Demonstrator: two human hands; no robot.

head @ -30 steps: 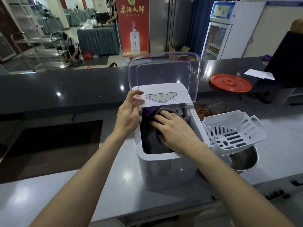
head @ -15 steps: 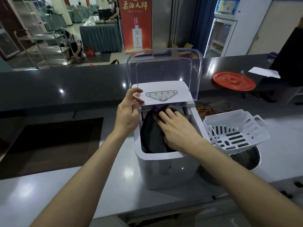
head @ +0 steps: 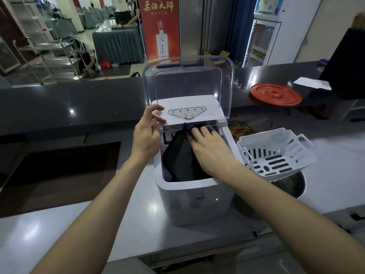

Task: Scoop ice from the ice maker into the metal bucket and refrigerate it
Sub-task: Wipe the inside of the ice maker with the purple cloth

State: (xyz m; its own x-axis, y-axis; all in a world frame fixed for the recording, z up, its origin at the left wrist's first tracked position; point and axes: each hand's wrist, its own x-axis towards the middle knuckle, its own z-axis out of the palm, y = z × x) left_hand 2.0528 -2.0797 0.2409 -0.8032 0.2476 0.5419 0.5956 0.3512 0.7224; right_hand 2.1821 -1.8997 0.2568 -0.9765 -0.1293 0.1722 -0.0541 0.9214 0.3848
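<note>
The white ice maker (head: 194, 202) stands on the grey counter with its clear lid (head: 187, 84) raised. My right hand (head: 209, 153) is inside its open well, pressing a dark grey cloth (head: 178, 161) toward the back of the compartment. My left hand (head: 147, 133) rests on the machine's upper left edge, fingers spread beside the control panel. To the right, the white slotted ice basket (head: 276, 153) sits tilted on top of the metal bucket (head: 294, 186). No ice is visible.
A dark recessed sink (head: 59, 175) lies to the left. A red round lid (head: 276, 93) and a white paper (head: 312, 83) lie on the black raised bar counter (head: 79, 107). A glass-door fridge (head: 262, 36) stands beyond, right.
My right hand has pushed the cloth further toward the back of the well. My left hand slid slightly up the machine's left edge. The camera moved a little closer.
</note>
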